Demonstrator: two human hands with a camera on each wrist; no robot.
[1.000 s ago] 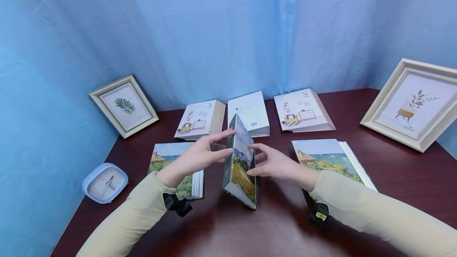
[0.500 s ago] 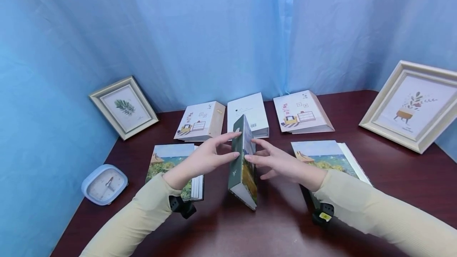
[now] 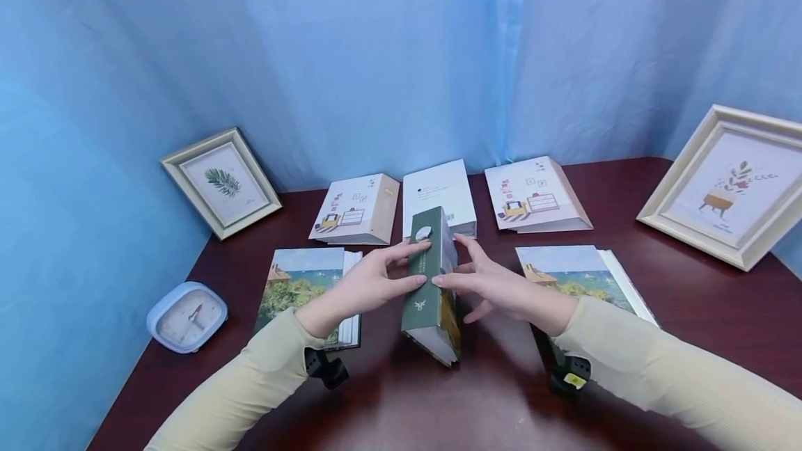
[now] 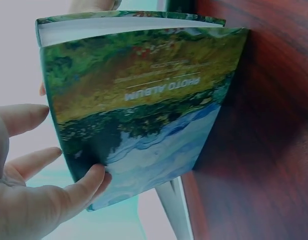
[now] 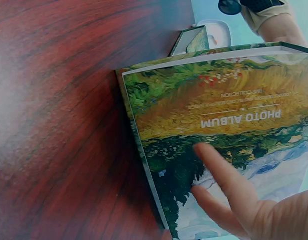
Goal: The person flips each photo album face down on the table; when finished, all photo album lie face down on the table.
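Observation:
A thick photo album (image 3: pixel 421 319) stands spine up on the table, its green spine facing the head camera and its lower edges a little spread. My left hand (image 3: pixel 370 280) holds it from the left, with thumb and forefinger on the spine; in the left wrist view other fingertips (image 4: pixel 98 172) lie on its painted cover. From the right, my right hand (image 3: pixel 501 291) holds it too, thumb at the spine's edge. Two fingers (image 5: pixel 226 180) lie against the other cover in the right wrist view. Both covers show "PHOTO ALBUM", upside down in the wrist views.
Seaside-painting albums lie left (image 3: pixel 301 284) and right (image 3: pixel 573 270). Behind stand a white album (image 3: pixel 438 190) and two pale ones with room drawings (image 3: pixel 351 207) (image 3: pixel 532 193). A leaf picture frame (image 3: pixel 222 183), a plant picture frame (image 3: pixel 727 186) and a blue clock (image 3: pixel 188 317) stand at the sides.
The photo album has turned so that its green spine faces the head camera more squarely, and its painted right cover shows less. My right thumb has moved from that cover to the spine's edge.

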